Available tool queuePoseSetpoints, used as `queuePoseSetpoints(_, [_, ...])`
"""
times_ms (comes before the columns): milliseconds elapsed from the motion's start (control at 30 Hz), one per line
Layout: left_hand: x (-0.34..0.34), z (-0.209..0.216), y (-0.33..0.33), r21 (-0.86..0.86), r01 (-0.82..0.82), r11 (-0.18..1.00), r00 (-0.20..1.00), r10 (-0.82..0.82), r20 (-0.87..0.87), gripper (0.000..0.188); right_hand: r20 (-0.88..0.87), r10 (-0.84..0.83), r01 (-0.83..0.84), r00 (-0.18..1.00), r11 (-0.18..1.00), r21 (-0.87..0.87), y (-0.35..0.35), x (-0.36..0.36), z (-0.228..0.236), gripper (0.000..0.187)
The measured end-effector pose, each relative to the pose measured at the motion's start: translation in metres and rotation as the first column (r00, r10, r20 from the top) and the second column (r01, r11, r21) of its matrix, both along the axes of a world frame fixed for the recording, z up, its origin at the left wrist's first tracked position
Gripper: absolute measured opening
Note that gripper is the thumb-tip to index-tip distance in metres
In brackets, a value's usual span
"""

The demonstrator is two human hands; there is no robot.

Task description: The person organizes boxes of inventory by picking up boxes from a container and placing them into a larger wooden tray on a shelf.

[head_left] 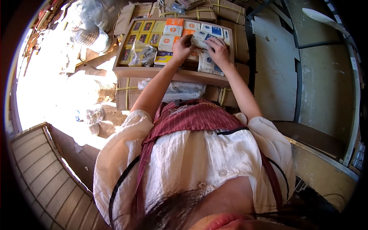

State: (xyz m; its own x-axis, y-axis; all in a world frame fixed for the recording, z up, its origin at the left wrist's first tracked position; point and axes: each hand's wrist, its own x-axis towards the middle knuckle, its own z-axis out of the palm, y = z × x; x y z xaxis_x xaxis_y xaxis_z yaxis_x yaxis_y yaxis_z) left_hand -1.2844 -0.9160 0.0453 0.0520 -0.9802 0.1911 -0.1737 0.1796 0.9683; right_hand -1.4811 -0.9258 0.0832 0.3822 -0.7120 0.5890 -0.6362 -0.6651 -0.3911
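Observation:
In the head view, a small white box with blue print [200, 38] is held tilted above a shallow wooden tray [161, 72]. My right hand [218, 50] closes its fingers on the box's right side. My left hand [182, 48] is closed, its curled fingertips at the box's left end; part of that contact is hidden. Orange-and-white boxes [174, 27] stand in rows just beyond my left hand. More white-and-blue boxes [209, 64] lie stacked under my right wrist. Yellow boxes [142, 32] fill the tray's left side, with a crumpled clear plastic bag [142, 55] on them.
The tray rests on brown cardboard cartons [128, 90] bound with yellow straps. Plastic-wrapped goods [184, 90] lie at its near side. Clear wrapped bundles [86, 32] stand in bright light on the left. Grey panels [276, 65] rise at the right, and a slatted wooden piece [42, 165] is at lower left.

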Motion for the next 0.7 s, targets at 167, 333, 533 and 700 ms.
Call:
queuePoseSetpoints(167, [-0.001, -0.007, -0.001, -0.114, -0.06, 0.992, 0.997, 0.066, 0.043, 0.038, -0.144, -0.037, 0.028, 0.989, 0.997, -0.067, -0.002, 0.005, 0.017, 0.02])
queuePoseSetpoints(333, [-0.002, -0.005, -0.002, -0.183, -0.099, 0.978, 0.948, 0.149, 0.282, 0.034, -0.059, 0.188, -0.172, 0.98, 0.963, 0.209, -0.03, 0.025, 0.015, 0.027])
queuePoseSetpoints(533, [-0.002, -0.005, 0.0, -0.012, -0.072, 0.997, 0.992, 0.073, 0.105, 0.037, -0.04, 0.164, -0.145, 0.986, 0.941, 0.306, -0.021, 0.021, -0.016, 0.04])
queuePoseSetpoints(700, [0.005, -0.018, -0.012, 0.052, -0.064, 0.997, 0.983, 0.072, -0.17, 0.041, -0.131, 0.302, -0.162, 0.944, 0.774, 0.612, -0.005, 0.026, -0.012, 0.053])
